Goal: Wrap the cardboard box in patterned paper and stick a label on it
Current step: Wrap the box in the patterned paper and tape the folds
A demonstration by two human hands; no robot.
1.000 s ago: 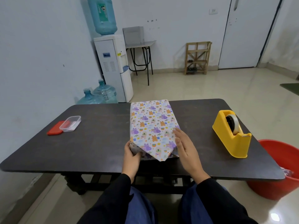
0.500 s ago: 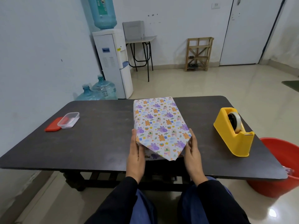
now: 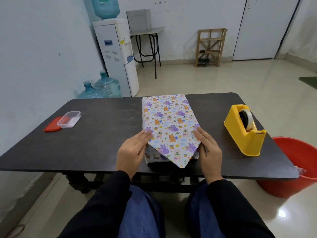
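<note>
At table's [image 3: 103, 145] near edge, left hand [image 3: 133, 150] and right hand [image 3: 208, 150], fingers straight, press flat on wrapped box's [image 3: 167, 121] pointed flap [image 3: 176, 152].

This looks like a plain office back room. A water dispenser [image 3: 118, 54] with spare jugs [image 3: 101, 88] beside it stands against bare white walls [image 3: 42, 48]; a small desk [image 3: 149, 30] and a wooden rack [image 3: 210, 47] line the far side.

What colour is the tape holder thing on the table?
The tape dispenser is bright yellow, holding a roll of clear tape; the head view shows it.
</note>
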